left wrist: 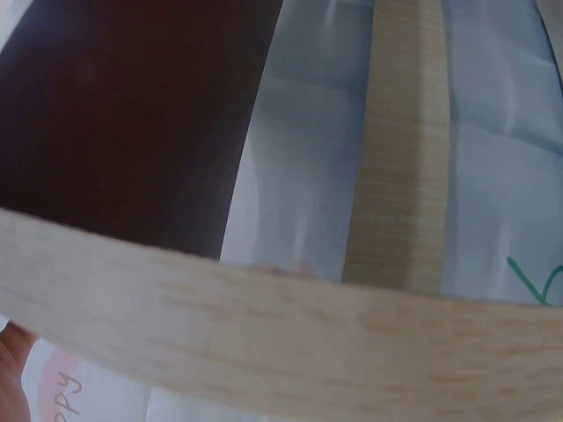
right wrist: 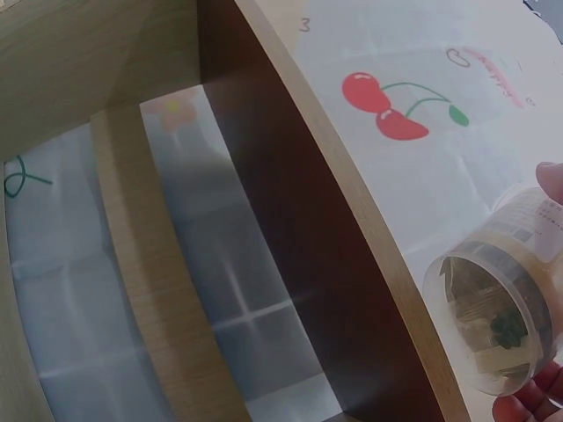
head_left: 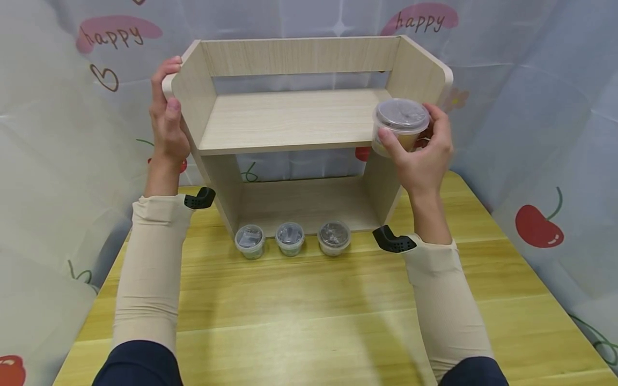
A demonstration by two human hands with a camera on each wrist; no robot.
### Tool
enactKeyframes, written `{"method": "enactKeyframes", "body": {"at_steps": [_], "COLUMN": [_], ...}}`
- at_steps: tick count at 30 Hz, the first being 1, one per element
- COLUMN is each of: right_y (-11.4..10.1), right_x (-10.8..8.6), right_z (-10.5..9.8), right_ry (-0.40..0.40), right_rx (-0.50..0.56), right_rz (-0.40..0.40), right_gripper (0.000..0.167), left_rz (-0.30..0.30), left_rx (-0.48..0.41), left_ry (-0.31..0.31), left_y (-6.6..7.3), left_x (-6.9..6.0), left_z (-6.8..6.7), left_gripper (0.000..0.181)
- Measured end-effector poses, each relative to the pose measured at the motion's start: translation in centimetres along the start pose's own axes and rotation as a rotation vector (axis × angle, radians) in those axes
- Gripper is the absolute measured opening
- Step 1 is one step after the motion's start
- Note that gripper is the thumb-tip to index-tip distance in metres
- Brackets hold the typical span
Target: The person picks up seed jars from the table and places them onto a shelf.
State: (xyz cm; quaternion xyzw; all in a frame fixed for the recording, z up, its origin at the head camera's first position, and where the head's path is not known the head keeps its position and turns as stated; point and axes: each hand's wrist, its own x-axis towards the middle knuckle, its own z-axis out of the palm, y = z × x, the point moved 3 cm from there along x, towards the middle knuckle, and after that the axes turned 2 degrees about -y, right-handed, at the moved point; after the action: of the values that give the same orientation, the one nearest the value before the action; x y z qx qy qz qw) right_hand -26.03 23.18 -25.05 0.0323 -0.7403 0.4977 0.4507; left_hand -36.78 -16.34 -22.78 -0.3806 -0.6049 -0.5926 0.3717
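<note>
A pale wooden two-tier shelf stands on the table. My left hand grips the upper front corner of its left side panel, thumb near the front edge and fingers above. In the left wrist view the panel's edge hides most of that hand. My right hand holds a clear lidded plastic tub by its sides, in front of the upper board's right end. Through the tub's base, in the right wrist view, beige pieces and something small and green show.
Three smaller lidded tubs, a left one, a middle one and a right one, stand in a row before the lower board. A printed curtain hangs behind and beside the yellow wood-grain table.
</note>
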Motion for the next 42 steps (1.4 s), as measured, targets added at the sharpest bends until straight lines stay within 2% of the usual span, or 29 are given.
{"method": "enactKeyframes", "body": {"at_steps": [9,21,30,42], "right_y": [0.0,-0.1,-0.1,0.1], "right_x": [0.2,0.7,0.8,1.3], "right_z": [0.5,1.1,1.4,1.6], "right_ry": [-0.034,-0.065,-0.131,-0.168], "right_rx": [-0.005,-0.058,-0.085,-0.112], "right_rz": [-0.013,-0.036,0.052,0.072], "right_gripper": [0.075,0.074,0.072,0.073], "left_rz": [0.0,0.0,0.006,-0.003], "left_rx": [0.003,-0.005,-0.004,0.021], "left_ry": [0.004,0.01,0.01,0.007], "left_y": [0.2,0.3,0.1,0.0], "left_x": [0.0,0.1,0.0,0.0], "left_z": [0.0,0.0,0.0,-0.2], "left_gripper": [0.08,0.067,0.067,0.065]}}
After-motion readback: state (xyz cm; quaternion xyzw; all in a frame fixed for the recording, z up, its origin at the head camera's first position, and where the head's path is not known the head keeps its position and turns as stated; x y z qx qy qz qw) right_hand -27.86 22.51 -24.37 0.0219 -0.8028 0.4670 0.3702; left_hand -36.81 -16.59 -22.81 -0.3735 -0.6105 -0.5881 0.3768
